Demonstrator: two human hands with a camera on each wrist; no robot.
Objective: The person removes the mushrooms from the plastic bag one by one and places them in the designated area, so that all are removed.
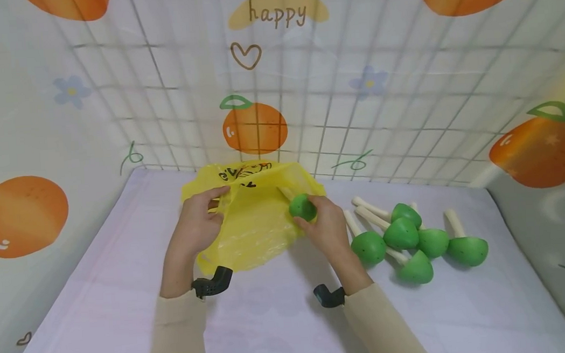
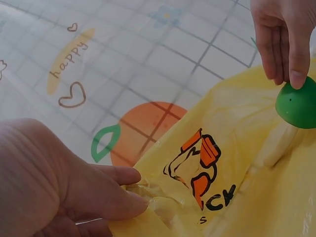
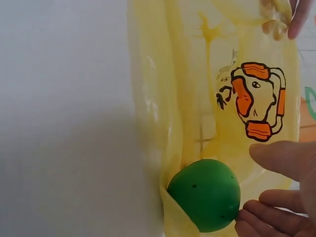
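Note:
A yellow plastic bag (image 1: 252,232) with printed black lettering and a cartoon duck lies spread before me, its mouth toward the right hand. My left hand (image 1: 198,222) pinches the bag's upper left edge between thumb and fingers. At the right side of the mouth, my right hand (image 1: 326,225) holds a toy mushroom by its green cap (image 1: 303,207), thumb and fingertips at the cap's edge. The mushroom's pale stem (image 2: 280,145) points into the bag. In the right wrist view, a fold of yellow film covers part of the cap (image 3: 205,195).
Several more green-capped toy mushrooms (image 1: 401,234) lie in a loose pile right of my right hand, one (image 1: 468,251) at its far right. Behind the bag rises a wire grid under an orange-printed sheet (image 1: 255,127). A pale cloth (image 1: 267,318) covers the table.

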